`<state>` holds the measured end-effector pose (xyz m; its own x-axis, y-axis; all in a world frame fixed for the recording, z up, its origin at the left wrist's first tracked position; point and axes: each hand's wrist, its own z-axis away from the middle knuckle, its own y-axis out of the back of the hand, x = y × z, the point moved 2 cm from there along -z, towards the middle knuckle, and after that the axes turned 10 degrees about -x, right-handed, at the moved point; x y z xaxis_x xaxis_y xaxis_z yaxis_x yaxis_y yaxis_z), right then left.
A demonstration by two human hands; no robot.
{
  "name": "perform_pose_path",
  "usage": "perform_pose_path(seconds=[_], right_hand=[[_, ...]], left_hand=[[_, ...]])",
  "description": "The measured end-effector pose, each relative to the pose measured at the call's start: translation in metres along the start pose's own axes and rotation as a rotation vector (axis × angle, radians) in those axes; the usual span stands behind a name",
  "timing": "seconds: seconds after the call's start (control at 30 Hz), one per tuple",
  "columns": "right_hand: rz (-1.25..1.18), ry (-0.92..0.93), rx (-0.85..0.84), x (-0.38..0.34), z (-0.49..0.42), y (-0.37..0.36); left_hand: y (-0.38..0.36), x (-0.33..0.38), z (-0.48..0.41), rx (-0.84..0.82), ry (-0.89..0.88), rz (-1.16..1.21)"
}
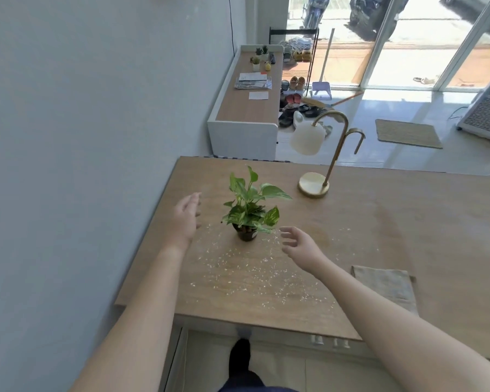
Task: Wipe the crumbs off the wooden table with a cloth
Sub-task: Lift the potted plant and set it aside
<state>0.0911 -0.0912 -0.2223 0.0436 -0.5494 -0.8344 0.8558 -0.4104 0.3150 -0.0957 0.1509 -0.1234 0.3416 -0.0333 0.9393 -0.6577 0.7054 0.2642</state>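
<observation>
One light brown wooden table fills the middle and right of the frame; its right end and near right corner run out of the picture. Pale crumbs, too many and too small to count, are scattered over the table at centre frame, thickest below and around the single small plant with green and yellow leaves in a dark pot. A thinner scatter lies right of centre.

Two bare hands are in view, one on each side of the plant and well apart from each other. The left hand, left of centre, has loose, nearly straight fingers and holds nothing; its fingertips are blurred. The right hand, just right of the pot, has spread, slightly bent fingers pointing at the pot and is also empty. Neither hand plainly touches the pot.

One folded grey-beige cloth lies flat on the table at lower right, beside the right forearm, which hides its near corner.

One brass lamp with a round base and a white shade stands above centre. One dark-clad foot shows at the bottom, under the table's edge. Shoes at upper centre are too jumbled to count.
</observation>
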Motion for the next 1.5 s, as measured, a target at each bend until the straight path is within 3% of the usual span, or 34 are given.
perform_pose_path(seconds=[0.2, 0.33, 0.7, 0.83, 0.93, 1.5], right_hand=[[-0.041, -0.034, -0.053, -0.011, -0.015, -0.034], [-0.079, -0.064, -0.027, -0.025, -0.028, -0.047], [-0.153, -0.127, 0.047, -0.027, -0.043, -0.054], [-0.437, -0.123, 0.050, -0.028, -0.043, -0.060], [-0.567, -0.074, 0.040, -0.029, -0.046, -0.061], [-0.646, 0.014, 0.045, -0.069, -0.060, -0.034]], left_hand=[[-0.026, -0.067, -0.012, -0.237, 0.235, 0.092], [-0.045, -0.084, -0.023, -0.360, 0.279, 0.111], [-0.063, -0.105, -0.036, -0.397, 0.334, 0.345], [-0.064, -0.102, -0.033, -0.404, 0.343, 0.390], [-0.065, -0.096, -0.031, -0.422, 0.341, 0.383], [-0.071, -0.050, -0.063, -0.471, 0.266, 0.290]])
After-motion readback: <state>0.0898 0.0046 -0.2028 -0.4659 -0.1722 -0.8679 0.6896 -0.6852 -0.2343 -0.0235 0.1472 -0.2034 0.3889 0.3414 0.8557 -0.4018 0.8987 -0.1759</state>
